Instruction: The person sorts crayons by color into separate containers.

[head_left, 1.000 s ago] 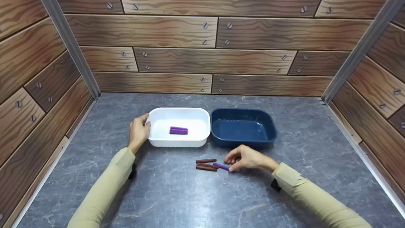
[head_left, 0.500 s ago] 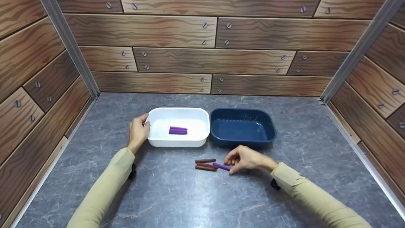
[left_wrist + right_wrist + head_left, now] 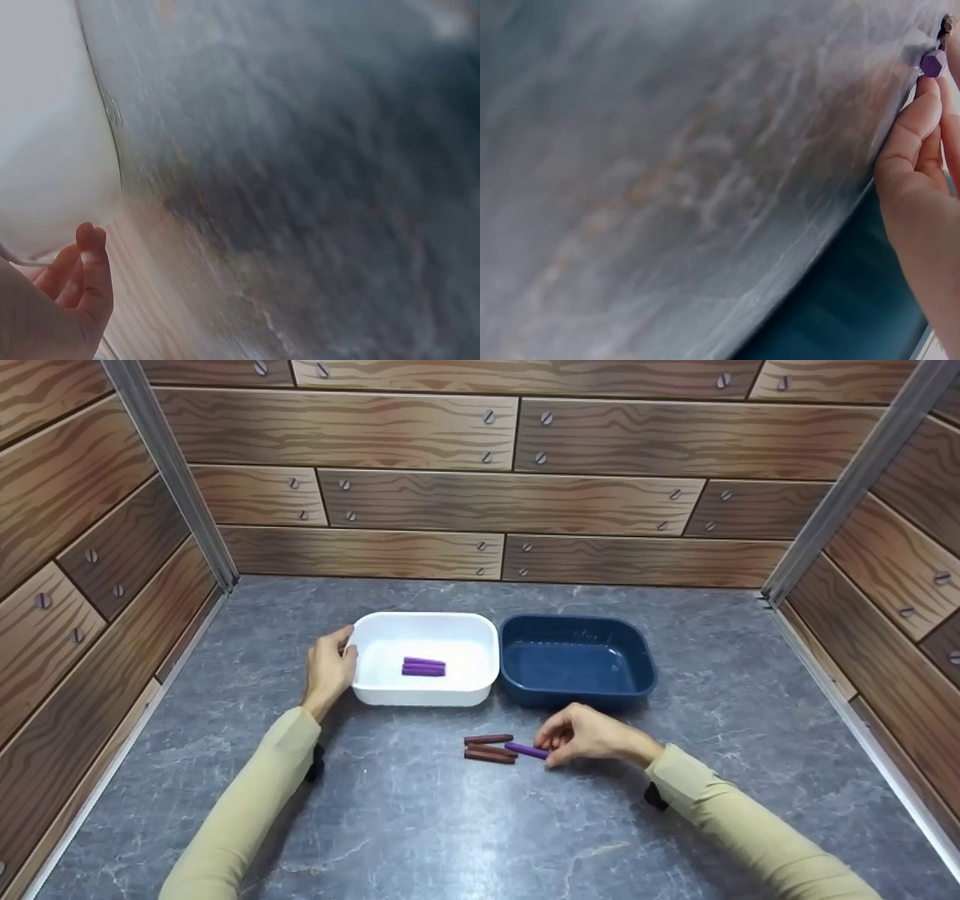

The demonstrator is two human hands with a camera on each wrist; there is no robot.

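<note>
My left hand [image 3: 328,669] grips the left rim of a white plastic bin [image 3: 420,697], fingers and thumb at its edge. Several purple crayons [image 3: 424,667] lie side by side on that bin's floor. My right hand [image 3: 585,735] is in front of the blue bin and pinches the right end of another purple crayon [image 3: 526,750] between thumb and fingers. Its hexagonal end shows beside the thumb in the right wrist view. The crayon's left end lies close by three brown crayons [image 3: 489,758] on the table. In the left wrist view, curled fingers [image 3: 91,270] show under the white bin's wall.
A dark blue bin [image 3: 577,690] stands right against the white bin and holds nothing visible. The grey marbled table [image 3: 420,825] is enclosed by wood-patterned walls [image 3: 420,499] at the back and both sides, with metal posts [image 3: 176,472] in the corners.
The purple crayon at my right hand has turned slightly, its right end now a little farther from me. The right fingers have closed in slightly. My left hand and both bins stay put.
</note>
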